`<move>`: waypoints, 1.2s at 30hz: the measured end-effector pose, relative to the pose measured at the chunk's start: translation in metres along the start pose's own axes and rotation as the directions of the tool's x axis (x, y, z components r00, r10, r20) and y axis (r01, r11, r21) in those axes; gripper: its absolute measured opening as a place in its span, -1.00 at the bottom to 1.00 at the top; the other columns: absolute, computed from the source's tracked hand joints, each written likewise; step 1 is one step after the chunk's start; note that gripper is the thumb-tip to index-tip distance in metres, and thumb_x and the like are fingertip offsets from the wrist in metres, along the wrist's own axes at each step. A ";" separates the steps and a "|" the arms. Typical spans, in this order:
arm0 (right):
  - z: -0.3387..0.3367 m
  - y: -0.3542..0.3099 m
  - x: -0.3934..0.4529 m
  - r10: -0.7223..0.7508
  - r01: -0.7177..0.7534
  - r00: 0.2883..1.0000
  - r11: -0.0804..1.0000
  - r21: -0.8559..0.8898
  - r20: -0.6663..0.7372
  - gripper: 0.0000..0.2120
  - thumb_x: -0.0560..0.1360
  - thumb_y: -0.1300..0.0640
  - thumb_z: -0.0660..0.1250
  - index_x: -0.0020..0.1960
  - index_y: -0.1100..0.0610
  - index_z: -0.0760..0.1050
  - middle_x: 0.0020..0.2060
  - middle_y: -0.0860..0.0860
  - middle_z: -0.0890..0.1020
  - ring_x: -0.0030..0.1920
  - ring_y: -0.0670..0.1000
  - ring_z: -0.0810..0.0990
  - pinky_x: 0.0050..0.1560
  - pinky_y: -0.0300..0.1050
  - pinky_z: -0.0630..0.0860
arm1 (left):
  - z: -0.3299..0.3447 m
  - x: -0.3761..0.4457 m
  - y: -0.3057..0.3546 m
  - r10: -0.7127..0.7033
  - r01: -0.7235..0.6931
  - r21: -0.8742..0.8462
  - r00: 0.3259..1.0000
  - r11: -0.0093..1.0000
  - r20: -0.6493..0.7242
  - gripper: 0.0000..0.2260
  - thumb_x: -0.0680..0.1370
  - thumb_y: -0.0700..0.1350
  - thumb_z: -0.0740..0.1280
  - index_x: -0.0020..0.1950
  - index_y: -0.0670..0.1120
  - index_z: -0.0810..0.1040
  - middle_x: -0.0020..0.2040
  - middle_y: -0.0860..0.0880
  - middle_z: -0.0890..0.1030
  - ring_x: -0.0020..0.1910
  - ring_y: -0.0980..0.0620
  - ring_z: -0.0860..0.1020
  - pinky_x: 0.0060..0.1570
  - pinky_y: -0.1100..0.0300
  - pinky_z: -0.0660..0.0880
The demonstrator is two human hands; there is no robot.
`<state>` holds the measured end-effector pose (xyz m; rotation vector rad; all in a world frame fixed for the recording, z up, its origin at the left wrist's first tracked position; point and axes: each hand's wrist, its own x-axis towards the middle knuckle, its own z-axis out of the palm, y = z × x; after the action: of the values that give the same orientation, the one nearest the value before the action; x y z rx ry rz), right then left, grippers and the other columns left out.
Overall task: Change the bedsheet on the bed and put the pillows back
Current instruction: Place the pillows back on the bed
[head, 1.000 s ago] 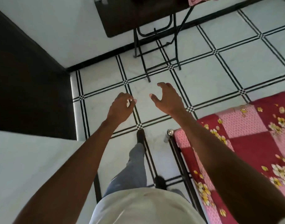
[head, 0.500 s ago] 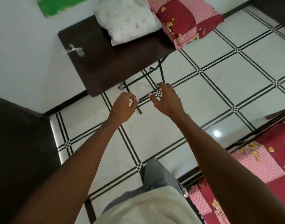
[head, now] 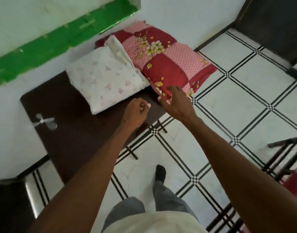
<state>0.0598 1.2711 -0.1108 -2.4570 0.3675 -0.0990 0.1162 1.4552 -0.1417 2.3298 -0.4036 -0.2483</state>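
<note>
Now right hand [head: 176,102] nearer pillow [head: 168,64]

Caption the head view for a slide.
Right hand reaches the red patchwork pillow beside a white pillow on a dark table.

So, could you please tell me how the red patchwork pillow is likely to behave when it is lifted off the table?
The red patchwork pillow looks plump and soft, so it will probably sag if the right hand grips one corner. It overhangs the dark table, so a push may tip it off.
</note>
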 end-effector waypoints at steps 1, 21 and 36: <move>-0.004 0.003 0.023 0.004 -0.004 1.000 1.000 -0.011 -0.005 -0.47 0.57 -0.16 0.34 0.42 0.11 0.40 0.28 0.12 0.52 0.21 0.19 0.56 0.07 0.10 0.55 | 0.000 0.025 0.006 -0.012 0.012 -0.031 1.000 0.999 0.007 -0.79 0.63 -0.03 0.37 0.11 -0.17 0.62 0.05 -0.14 0.64 -0.02 -0.07 0.63 0.09 0.05 0.54; 0.001 0.052 0.354 0.009 0.008 0.992 0.990 -0.140 0.126 -0.47 0.47 -0.27 0.24 0.20 0.13 0.48 0.19 0.15 0.56 0.22 0.19 0.50 0.14 0.15 0.54 | 0.022 0.316 -0.002 -0.518 0.505 -0.161 0.855 0.848 -0.043 -0.47 0.54 0.03 0.38 0.37 -0.27 0.39 0.34 -0.28 0.45 0.32 -0.27 0.44 0.31 -0.11 0.45; 0.006 0.117 0.487 0.167 -0.256 0.874 0.957 0.139 0.457 0.04 0.36 -0.46 0.44 0.60 0.11 0.18 0.47 0.12 0.46 0.41 0.15 0.49 0.37 0.06 0.46 | 0.050 0.373 0.011 -0.868 0.647 -0.603 0.464 0.467 -0.175 -0.14 0.54 0.30 0.31 0.62 -0.24 0.14 0.54 -0.20 0.35 0.46 -0.21 0.41 0.36 0.03 0.43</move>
<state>0.4993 1.0476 -0.1968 -2.1446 0.4003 0.4893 0.4470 1.2816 -0.1915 1.8207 0.9616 -0.1748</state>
